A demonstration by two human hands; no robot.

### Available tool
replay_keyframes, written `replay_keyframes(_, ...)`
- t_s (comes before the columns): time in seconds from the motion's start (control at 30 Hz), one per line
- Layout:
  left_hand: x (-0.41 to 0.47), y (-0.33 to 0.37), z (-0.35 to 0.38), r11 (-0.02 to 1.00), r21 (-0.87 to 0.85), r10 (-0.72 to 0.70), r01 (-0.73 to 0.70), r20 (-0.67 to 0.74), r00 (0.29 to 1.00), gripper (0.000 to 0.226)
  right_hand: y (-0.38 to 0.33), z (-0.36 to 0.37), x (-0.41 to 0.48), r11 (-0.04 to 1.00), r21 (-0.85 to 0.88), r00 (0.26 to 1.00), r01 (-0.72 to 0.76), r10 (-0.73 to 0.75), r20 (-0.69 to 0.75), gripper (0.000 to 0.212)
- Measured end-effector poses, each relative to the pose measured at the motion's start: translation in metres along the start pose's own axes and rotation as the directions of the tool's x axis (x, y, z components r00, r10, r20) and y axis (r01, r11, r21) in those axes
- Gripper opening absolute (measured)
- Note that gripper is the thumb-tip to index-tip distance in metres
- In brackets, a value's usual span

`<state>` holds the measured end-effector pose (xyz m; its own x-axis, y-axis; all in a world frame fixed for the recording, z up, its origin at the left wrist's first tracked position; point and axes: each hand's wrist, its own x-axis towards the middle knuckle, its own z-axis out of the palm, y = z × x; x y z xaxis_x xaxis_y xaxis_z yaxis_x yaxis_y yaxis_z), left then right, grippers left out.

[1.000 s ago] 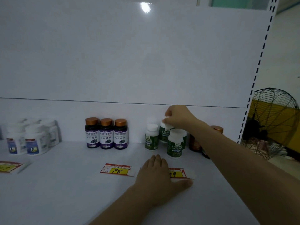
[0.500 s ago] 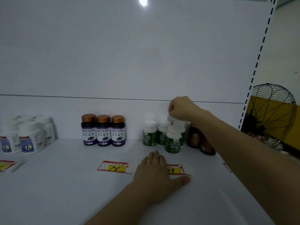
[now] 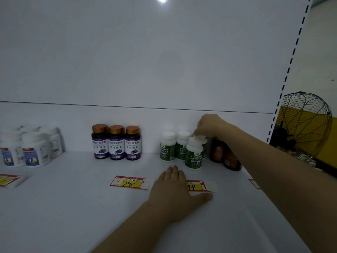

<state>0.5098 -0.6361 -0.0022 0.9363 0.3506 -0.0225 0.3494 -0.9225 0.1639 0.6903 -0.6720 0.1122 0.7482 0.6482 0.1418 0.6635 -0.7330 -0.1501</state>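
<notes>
Bottle (image 3: 202, 139), cylindrical with smooth white cap, seemingly pinched by right hand (image 3: 211, 125).

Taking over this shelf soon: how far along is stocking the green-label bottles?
Done: three green-label bottles stand upright behind the 99 price tag. In hand: the right hand grips the cap of a fourth bottle; the left hand rests flat on the shelf. Left: probably releasing it.

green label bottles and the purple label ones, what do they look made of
Green-label bottles: likely plastic, opaque white with a matte look, plain white caps; the right hand pinches one cap. Purple-label bottles: dark glossy bodies, plastic or glass, unclear; caps coppery with a metallic sheen, possibly coated plastic.
</notes>
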Motion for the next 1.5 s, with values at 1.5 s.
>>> replay_keyframes(1.5,-0.001,-0.031,-0.036,0.674,-0.688,0.010,-0.269,-0.356,0.935,0.045,-0.005,0.032,-0.097,0.404,0.863,0.952,0.303,-0.168,-0.256,0.032)
